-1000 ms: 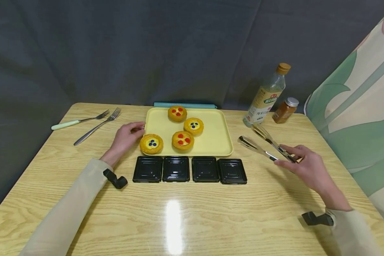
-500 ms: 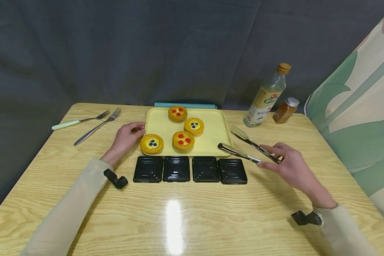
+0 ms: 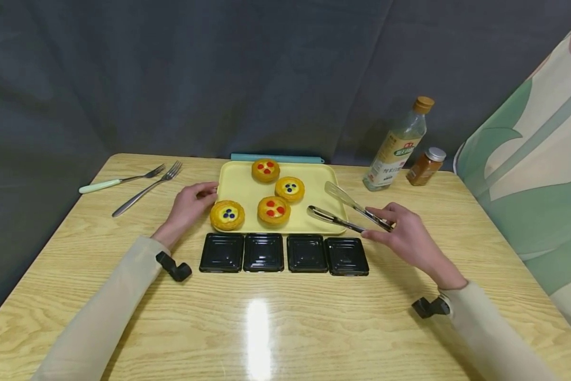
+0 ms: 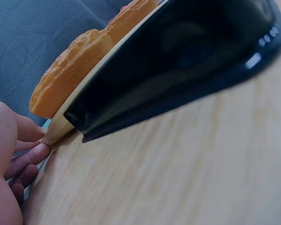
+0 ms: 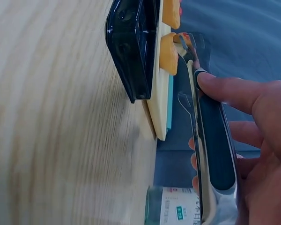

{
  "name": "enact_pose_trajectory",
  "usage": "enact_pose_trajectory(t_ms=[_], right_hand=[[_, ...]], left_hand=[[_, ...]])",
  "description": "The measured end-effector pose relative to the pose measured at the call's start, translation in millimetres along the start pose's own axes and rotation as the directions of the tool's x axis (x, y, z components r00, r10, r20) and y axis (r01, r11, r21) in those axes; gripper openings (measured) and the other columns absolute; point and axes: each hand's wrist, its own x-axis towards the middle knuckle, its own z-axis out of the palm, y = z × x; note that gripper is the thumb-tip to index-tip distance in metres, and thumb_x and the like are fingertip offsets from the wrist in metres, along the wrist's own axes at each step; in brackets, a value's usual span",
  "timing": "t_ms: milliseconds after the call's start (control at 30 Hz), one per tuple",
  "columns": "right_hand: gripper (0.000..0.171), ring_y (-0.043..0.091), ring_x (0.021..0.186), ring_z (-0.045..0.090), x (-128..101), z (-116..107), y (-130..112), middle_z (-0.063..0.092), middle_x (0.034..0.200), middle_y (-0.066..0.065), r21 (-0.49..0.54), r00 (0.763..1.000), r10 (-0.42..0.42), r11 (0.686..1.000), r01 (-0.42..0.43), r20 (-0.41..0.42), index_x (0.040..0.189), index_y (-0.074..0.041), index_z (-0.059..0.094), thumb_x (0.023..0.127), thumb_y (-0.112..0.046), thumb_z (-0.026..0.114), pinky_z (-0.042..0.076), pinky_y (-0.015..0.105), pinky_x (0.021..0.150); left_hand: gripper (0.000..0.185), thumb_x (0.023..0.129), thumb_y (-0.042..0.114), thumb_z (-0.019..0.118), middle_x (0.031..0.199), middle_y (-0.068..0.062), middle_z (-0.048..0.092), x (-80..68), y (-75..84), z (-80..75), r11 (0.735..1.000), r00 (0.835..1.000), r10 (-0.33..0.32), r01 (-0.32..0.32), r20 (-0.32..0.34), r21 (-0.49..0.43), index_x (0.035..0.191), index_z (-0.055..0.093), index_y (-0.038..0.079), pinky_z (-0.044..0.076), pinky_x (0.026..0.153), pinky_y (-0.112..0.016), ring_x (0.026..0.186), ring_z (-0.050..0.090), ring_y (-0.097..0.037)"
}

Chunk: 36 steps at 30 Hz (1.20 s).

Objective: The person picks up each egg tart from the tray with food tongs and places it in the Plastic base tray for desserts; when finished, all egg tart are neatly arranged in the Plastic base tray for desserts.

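Observation:
My right hand [image 3: 405, 233] grips metal tongs [image 3: 344, 203] with dark handle grips. Their arms stand apart over the right part of a yellow tray [image 3: 320, 180], nothing between them. On that tray sit two tarts with red toppings, a rear one [image 3: 265, 170] and a front one [image 3: 273, 210], and two with blue toppings, a middle one [image 3: 289, 189] and a left one [image 3: 227, 215]. At the tray's left edge my left hand [image 3: 190, 206] pinches the rim between thumb and fingers, as the left wrist view shows. Part of the handles is hidden by my right hand [image 5: 267, 136].
Several black square plastic trays [image 3: 263, 253] line the front of the yellow tray. Two forks [image 3: 147, 190] lie at left. A glass bottle [image 3: 395, 148] and a small jar [image 3: 425, 166] stand back right. A teal bar [image 3: 278, 158] lies behind the tray.
My right hand has moved left with the tongs, bringing their tips from beside the yellow tray to over its right part. My left hand and the tarts have stayed in place.

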Motion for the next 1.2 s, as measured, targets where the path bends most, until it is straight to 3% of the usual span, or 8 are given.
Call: enact_pose_trajectory(t_ms=[467,1200], right_hand=[[0.055,0.023,0.072,0.043,34,18,-12,0.057,0.091,0.013,0.003,1.0,-0.019,1.0,0.019,0.02,0.134,0.0,0.064,0.087,-0.023,0.082,0.036,0.036,0.061],[0.055,0.025,0.069,0.041,61,33,-20,0.057,0.093,0.017,0.025,0.997,-0.03,0.999,0.028,0.068,0.135,0.001,0.064,0.088,-0.022,0.081,0.034,0.037,0.062]], left_hand=[[0.04,0.101,0.013,0.06,0.121,-0.018,0.064,-0.9,0.5,-1.2,1.0,1.0,0.005,-0.005,-0.004,0.003,0.138,0.06,-0.001,0.045,0.098,-0.043,0.11,0.057,-0.031],[0.038,0.101,0.012,0.06,0.12,-0.019,0.064,-0.2,1.6,-0.2,1.0,1.0,0.01,-0.01,-0.007,0.012,0.137,0.06,-0.001,0.045,0.099,-0.044,0.111,0.057,-0.032]])
